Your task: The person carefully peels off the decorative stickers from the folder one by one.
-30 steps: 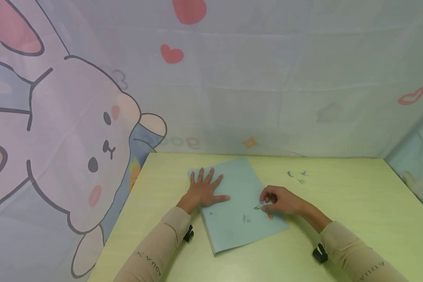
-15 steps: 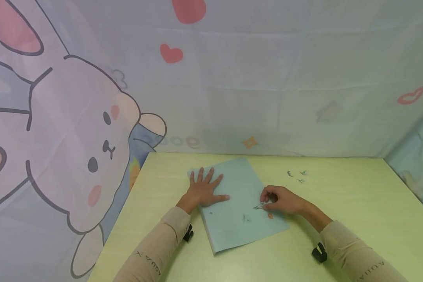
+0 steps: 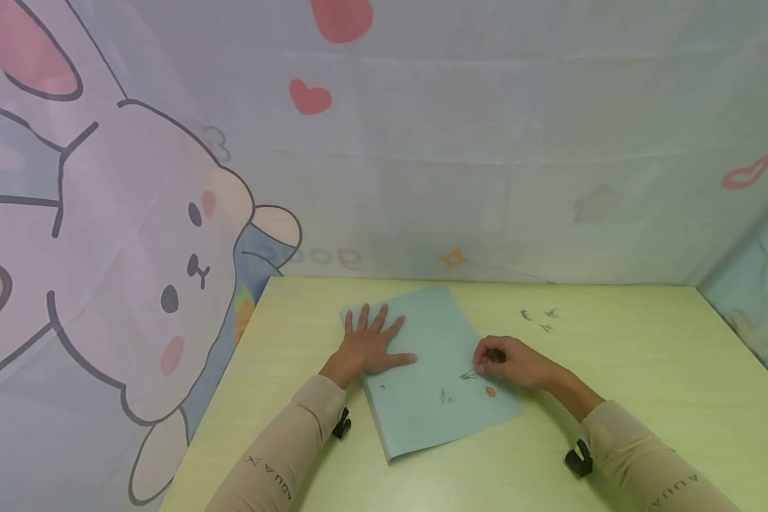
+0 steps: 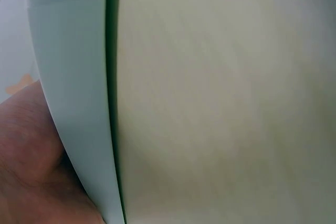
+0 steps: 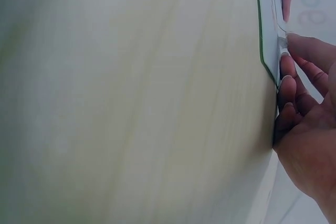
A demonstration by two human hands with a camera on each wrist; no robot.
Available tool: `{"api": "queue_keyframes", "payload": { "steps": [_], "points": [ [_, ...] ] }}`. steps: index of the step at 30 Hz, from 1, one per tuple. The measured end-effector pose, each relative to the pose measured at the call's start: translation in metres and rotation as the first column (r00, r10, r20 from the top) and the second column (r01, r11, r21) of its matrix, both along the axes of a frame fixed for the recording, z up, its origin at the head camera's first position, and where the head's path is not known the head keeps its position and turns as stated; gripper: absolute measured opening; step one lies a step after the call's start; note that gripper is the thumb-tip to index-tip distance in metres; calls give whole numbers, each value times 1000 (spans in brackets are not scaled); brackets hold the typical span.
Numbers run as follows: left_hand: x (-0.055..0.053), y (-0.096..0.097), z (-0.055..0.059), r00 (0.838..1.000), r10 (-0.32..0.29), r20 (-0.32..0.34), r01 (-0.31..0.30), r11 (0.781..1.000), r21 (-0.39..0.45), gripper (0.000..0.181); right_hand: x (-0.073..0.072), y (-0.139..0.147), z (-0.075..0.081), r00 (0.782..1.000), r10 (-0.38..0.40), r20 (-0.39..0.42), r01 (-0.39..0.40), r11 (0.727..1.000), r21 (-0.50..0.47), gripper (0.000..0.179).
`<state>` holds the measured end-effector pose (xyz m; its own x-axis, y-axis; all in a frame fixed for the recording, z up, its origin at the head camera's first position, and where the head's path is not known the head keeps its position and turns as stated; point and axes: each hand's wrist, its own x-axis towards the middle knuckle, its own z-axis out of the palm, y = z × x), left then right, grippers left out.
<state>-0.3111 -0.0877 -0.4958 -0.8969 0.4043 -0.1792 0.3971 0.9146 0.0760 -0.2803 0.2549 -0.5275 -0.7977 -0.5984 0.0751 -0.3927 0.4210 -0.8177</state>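
A pale blue-green folder [image 3: 422, 419] lies slanted on the table, its spine [image 4: 73, 66] filling the left part of the left wrist view. My left hand [image 3: 370, 348] rests flat on its cover with the fingers spread. Over the cover's right side, my right hand [image 3: 508, 364] pinches a small clear sticker printed with a green sprig [image 3: 467, 375] between thumb and forefinger. The sticker's clear edge [image 5: 283, 41] shows at the fingertips in the right wrist view. Nearby on the cover are a faint green sprig [image 3: 446, 396] and a small orange flower [image 3: 490, 392].
Several small sprig pieces [image 3: 547, 328] lie on the yellow table [image 3: 646, 370], beyond the right hand. A printed cloth with a rabbit [image 3: 134, 284] hangs behind and at the left. Black clips [image 3: 579, 459] sit by the wrists.
The right thumb and fingertips have drawn closer together and shifted slightly at the sprig sticker. The left hand and the folder have stayed in place.
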Motion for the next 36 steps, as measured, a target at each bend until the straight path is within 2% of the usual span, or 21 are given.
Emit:
{"api": "queue_keyframes", "payload": {
  "steps": [9, 36],
  "points": [
    [-2, 0, -3, 1000, 0, 8, 0, 1000, -8, 94, -4, 2, 0, 998, -8, 69, 10, 1000, -23, 4],
    [-3, -1, -5, 1000, -3, -2, 3, 1000, -7, 95, -6, 10, -2, 985, -6, 173, 22, 996, -91, 11]
  ]
}}
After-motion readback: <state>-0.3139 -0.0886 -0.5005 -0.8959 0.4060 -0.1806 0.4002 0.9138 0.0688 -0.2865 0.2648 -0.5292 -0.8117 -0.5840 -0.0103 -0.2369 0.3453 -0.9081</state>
